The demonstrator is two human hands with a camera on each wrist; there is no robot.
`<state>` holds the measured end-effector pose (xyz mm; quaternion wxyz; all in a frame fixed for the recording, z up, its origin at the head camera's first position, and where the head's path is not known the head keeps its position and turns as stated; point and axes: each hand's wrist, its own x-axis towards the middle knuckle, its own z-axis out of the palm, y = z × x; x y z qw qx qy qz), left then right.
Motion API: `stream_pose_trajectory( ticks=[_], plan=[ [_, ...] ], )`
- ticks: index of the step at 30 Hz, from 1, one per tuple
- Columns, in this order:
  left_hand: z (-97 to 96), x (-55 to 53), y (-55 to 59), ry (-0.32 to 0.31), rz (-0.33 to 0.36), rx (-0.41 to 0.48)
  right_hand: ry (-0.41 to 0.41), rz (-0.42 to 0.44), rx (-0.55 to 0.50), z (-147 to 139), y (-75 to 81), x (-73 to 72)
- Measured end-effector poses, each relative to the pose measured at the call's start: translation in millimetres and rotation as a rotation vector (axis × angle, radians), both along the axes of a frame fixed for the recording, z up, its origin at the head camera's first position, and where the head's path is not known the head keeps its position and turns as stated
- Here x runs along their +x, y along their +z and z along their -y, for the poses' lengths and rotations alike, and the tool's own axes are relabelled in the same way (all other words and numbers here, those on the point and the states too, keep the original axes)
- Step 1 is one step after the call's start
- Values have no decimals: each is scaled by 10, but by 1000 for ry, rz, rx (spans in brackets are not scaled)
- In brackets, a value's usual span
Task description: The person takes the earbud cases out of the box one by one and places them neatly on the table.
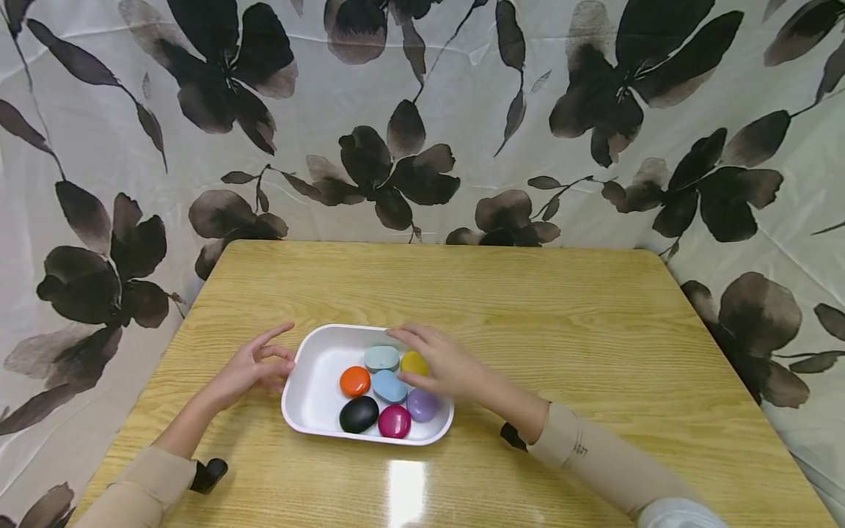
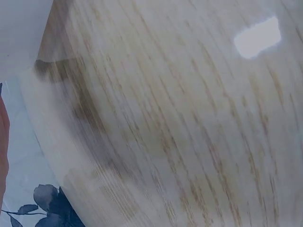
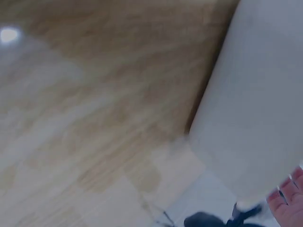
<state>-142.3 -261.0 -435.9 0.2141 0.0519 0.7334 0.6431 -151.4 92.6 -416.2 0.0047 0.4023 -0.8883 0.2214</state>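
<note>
A white tray (image 1: 317, 418) holds several smooth, rounded stone-like pieces: an orange one (image 1: 355, 381), a black one (image 1: 359, 414), a magenta one (image 1: 394, 422), a purple one (image 1: 422, 404), a yellow one (image 1: 414, 363), a light blue one (image 1: 389, 386) and a pale teal one (image 1: 381, 358). My left hand (image 1: 254, 369) is at the tray's left rim, fingers loosely spread. Over the tray's right side reaches my right hand (image 1: 449, 363), partly covering the yellow piece. Its fingers look extended; whether they touch anything is unclear.
The tray stands on a wooden table (image 1: 561, 315), toward its front left. Behind the table hangs a white cloth with dark flowers (image 1: 396, 176). Black straps with small devices (image 1: 208, 475) sit at both sleeve cuffs.
</note>
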Motion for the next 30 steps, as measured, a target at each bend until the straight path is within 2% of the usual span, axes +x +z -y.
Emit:
stream_pose_trajectory(
  ticks=[2,7,14,19,24,30],
  plan=[
    [9,4,3,-10,7,5,33,-27,23,57,-41,8],
    [9,-9,-9,-23,10,-6,121,-171,73,193,-165,4],
    [1,-32,-32,-59,15,-66,127,-262,335,306,-244,77],
    [2,-38,-18,-91,13,-41,130,-355,430,351,-302,94],
    [1,-45,1,-119,11,-7,122,-384,446,388,-348,92],
    [5,-47,11,-130,16,-2,70,-352,501,425,-371,114]
  ],
)
